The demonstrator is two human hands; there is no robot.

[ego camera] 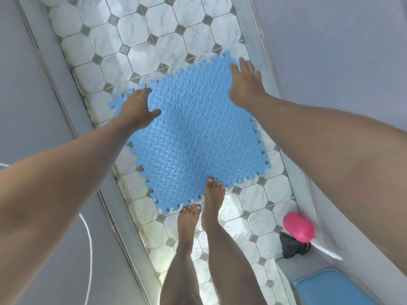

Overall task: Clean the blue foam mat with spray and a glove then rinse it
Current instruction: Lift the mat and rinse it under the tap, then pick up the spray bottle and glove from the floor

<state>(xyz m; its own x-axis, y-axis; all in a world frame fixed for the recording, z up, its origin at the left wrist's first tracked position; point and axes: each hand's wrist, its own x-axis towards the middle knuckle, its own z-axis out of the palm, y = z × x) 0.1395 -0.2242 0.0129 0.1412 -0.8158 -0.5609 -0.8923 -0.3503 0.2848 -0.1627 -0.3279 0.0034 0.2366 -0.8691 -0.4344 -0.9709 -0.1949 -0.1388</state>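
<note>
The blue foam mat point(193, 139), with puzzle-tooth edges and a ribbed pattern, lies flat on the wet tiled floor point(136, 25). My left hand point(137, 108) rests over its left corner, thumb spread apart on the mat. At the far right corner lies my right hand point(246, 82), fingers spread and slightly blurred. Neither hand visibly grips anything. A pink spray bottle point(298, 227) with a white nozzle lies on the floor at the lower right, beside a dark crumpled glove or cloth point(290, 246).
My bare feet point(198, 212) stand at the mat's near edge, with the toes of one on it. Grey walls point(33, 95) close in the narrow tiled strip on both sides. A blue flat-topped object point(330, 287) sits at the bottom right. A white cord point(89, 238) curves along the left.
</note>
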